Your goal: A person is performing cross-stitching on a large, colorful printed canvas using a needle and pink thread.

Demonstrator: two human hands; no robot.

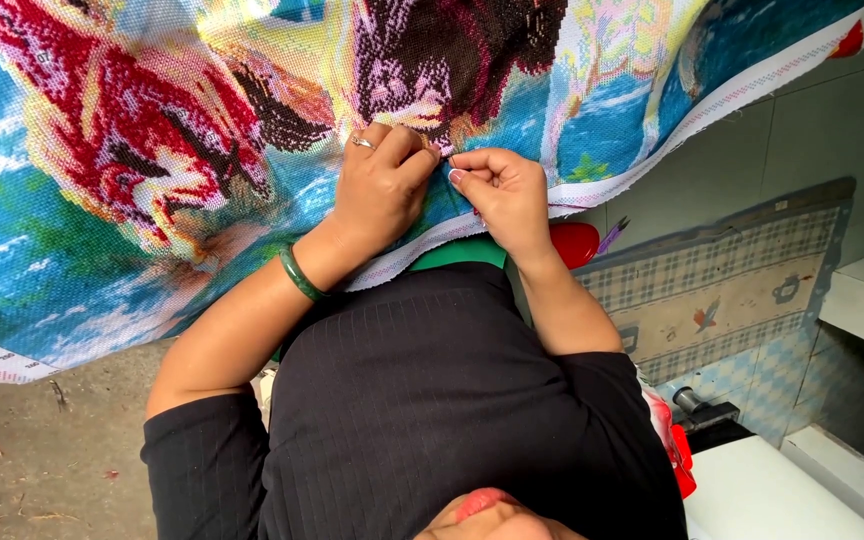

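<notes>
Across upper frame, L to R: large cross-stitch cloth (152, 150) is seen, woven canvas w/ fine grid texture, densely stitched in red, teal, yellow, dark brown; white unstitched border along near edge. Cloth is draped in soft folds; far and L parts are cut off by frame, so the full motif can't be made out.

Left hand (382, 190): laid on cloth near its near edge, fingers curled down, thumb and forefinger pressed on the fabric; cloth is gripped/pinned under it. Ring (363, 142) on one finger, smooth green bangle (299, 273) at wrist.

Right hand (507, 195): just beside left, nearly touching. Thumb and forefinger are pinched shut at the fabric edge; whatever is held is too thin to be resolved, poss. a needle, can't tell. Other fingers folded in.

Black ribbed top (422, 400) fills near centre. Glossy red item (574, 243) is partly hidden behind R forearm. Checked mat (732, 290) lies on tiles at R; rough concrete ground (42, 460) at L.
</notes>
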